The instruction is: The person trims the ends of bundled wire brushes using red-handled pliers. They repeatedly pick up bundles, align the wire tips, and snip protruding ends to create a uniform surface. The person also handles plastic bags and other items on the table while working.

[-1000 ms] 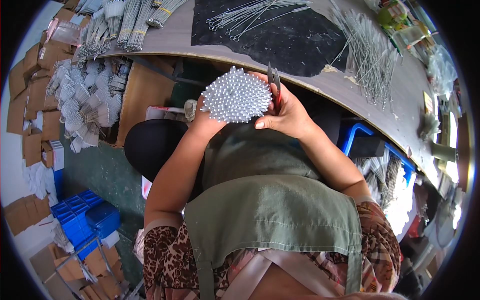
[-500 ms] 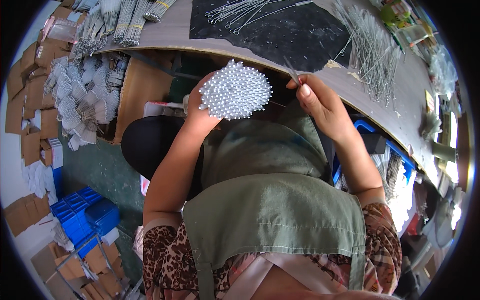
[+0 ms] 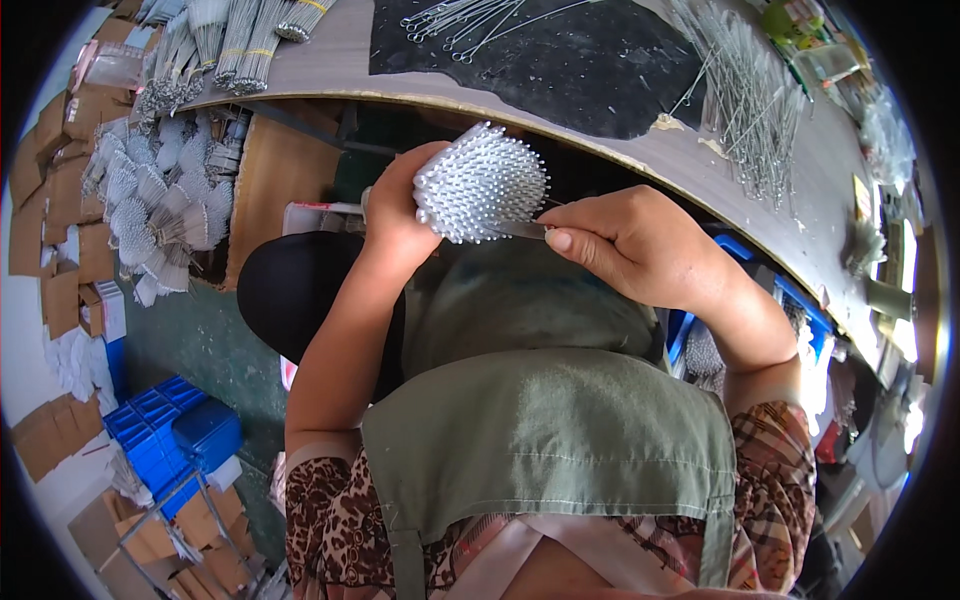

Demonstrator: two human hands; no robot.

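Note:
My left hand (image 3: 398, 200) is wrapped round the side of a thick bundle of thin white-tipped brushes (image 3: 485, 180), whose many rounded ends face up toward me. In my right hand (image 3: 640, 245), thumb and fingers pinch a slim pointed metal tool (image 3: 522, 229); whether it is tweezers or a blade I cannot make out. Its tip reaches the lower right edge of the bundle, among the white ends. The bundle's lower part is hidden. Both hands are over my green apron (image 3: 540, 420), just in front of the table edge.
On the grey table (image 3: 620, 165) lies a black mat (image 3: 560, 80) with loop-ended wire brushes (image 3: 470, 30). More loose brushes (image 3: 745, 110) spread at the right, and tied bundles (image 3: 250, 45) stand at the far left. Blue crates (image 3: 165, 430) and brush bundles (image 3: 165, 215) lie at the left.
My right hand has come left and down, bringing the metal tool from beside the table edge to the bundle. The bundle has tilted slightly in my left hand.

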